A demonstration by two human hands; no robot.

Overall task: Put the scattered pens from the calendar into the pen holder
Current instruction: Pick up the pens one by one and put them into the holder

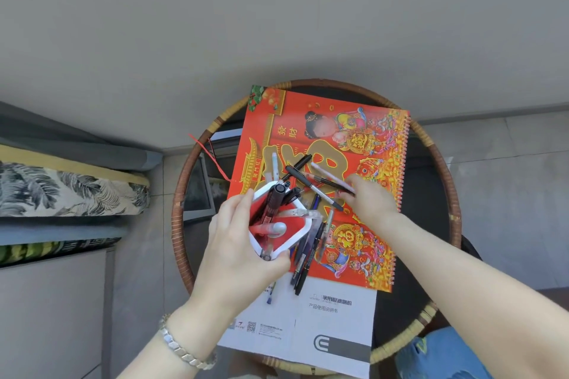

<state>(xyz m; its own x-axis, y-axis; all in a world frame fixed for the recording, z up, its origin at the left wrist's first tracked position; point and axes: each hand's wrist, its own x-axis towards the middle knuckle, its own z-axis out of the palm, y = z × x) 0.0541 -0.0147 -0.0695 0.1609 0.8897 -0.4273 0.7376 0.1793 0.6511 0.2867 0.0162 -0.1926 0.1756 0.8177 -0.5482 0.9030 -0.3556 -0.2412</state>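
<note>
A red calendar (378, 224) with gold figures lies on a round glass table. My left hand (237, 243) grips the pen holder (303, 226), a white-rimmed red box, and holds it above the calendar's left edge; several pens, one a thick black marker (272, 203), stand in it. My right hand (369, 198) rests on the calendar with its fingers pinched on a pale pink pen (329, 175) and a dark pen. More pens lie scattered: black ones (297, 168) crossing at the centre, others (303, 258) below the holder.
The round table has a rattan rim (180, 194). A white instruction booklet (332, 326) lies under the calendar's near edge. A cushioned bench (61, 191) stands to the left. Blue jeans (443, 354) show at lower right.
</note>
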